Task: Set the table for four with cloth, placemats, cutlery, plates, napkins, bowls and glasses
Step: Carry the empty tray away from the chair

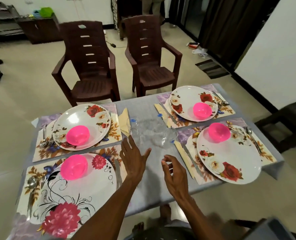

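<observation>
Cloth: grey cloth (143, 108) covers the surface, its long axis running left to right.
Placemats: four floral placemats, two on the left, two on the right; far left placemat (40, 153) and near left placemat (31, 193) lie side by side, almost touching.
Plates: one white flowered plate on each mat; far left plate (92, 122), near left plate (92, 187), far right plate (187, 96), near right plate (230, 160).
Bowls: a pink bowl sits on each plate; far left bowl (77, 135), near left bowl (73, 167), far right bowl (202, 110), near right bowl (219, 132).
Cutlery: a knife (117, 172) lies just right of the near left plate, long axis pointing away from the person; another knife (192, 160) lies left of the near right plate, slanted; spoon and fork (45, 141) sit at the outer edge of the far left plate.
Napkins: a pale yellow napkin (124, 122) lies beside the far left mat.
Glasses: clear glasses (154, 134) cluster in the middle of the cloth between the mats; blurred, count unclear.
Left hand: left hand (133, 158) is spread wide, fingers straight, just beside the nearest glass, holding nothing.
Right hand: right hand (173, 172) hovers over the cloth, fingers loosely curled, holding nothing.
Chairs: two brown chairs (92, 66) stand beyond the surface.
</observation>
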